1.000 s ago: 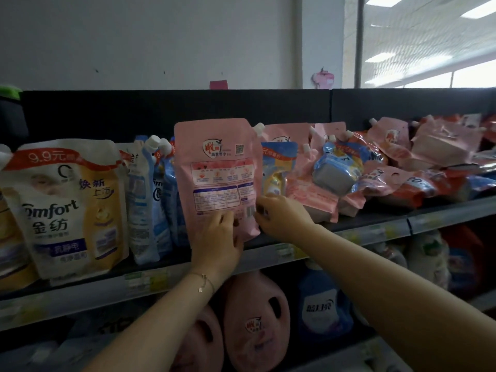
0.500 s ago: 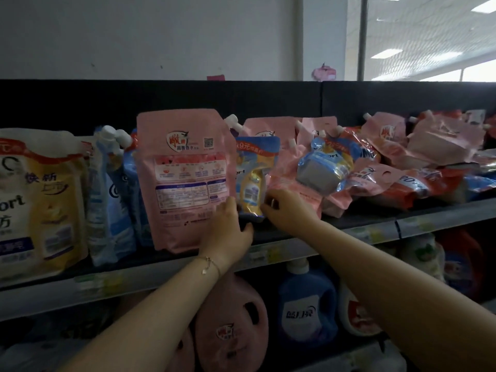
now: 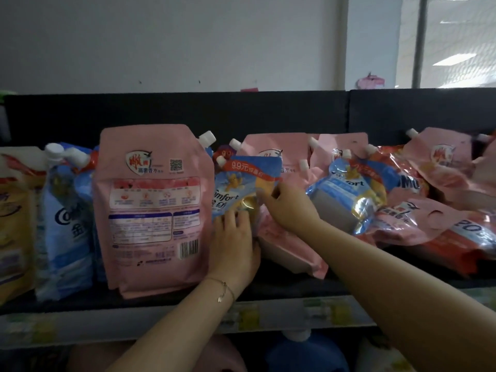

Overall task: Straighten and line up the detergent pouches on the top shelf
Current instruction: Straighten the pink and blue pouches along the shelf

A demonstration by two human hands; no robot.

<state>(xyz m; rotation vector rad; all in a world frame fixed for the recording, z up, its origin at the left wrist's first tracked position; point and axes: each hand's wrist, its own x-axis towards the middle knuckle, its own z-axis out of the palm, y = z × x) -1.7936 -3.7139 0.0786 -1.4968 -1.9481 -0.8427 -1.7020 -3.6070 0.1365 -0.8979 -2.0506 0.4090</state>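
Observation:
A large pink pouch (image 3: 153, 208) stands upright on the top shelf (image 3: 281, 289), its back label facing me. Right of it a small blue and yellow Comfort pouch (image 3: 237, 183) stands between pink pouches. My left hand (image 3: 233, 242) lies against that pouch's lower part and the pink pouch's right edge. My right hand (image 3: 288, 205) pinches the Comfort pouch's right edge. Another pink pouch (image 3: 292, 253) lies tipped under my right wrist. Further right, pink, red and blue pouches (image 3: 402, 208) lie in a jumbled pile.
Blue Comfort pouches (image 3: 64, 224) and a yellow one (image 3: 13, 224) stand at the left. A black back panel (image 3: 241, 114) rises behind the shelf. Price labels (image 3: 247, 316) run along the shelf's front rail. Pink and blue bottles (image 3: 306, 353) stand on the shelf below.
My right hand has risen from the small Comfort pouch's foot to its right edge and taken hold. My left hand slid right from the big pink pouch onto the small one.

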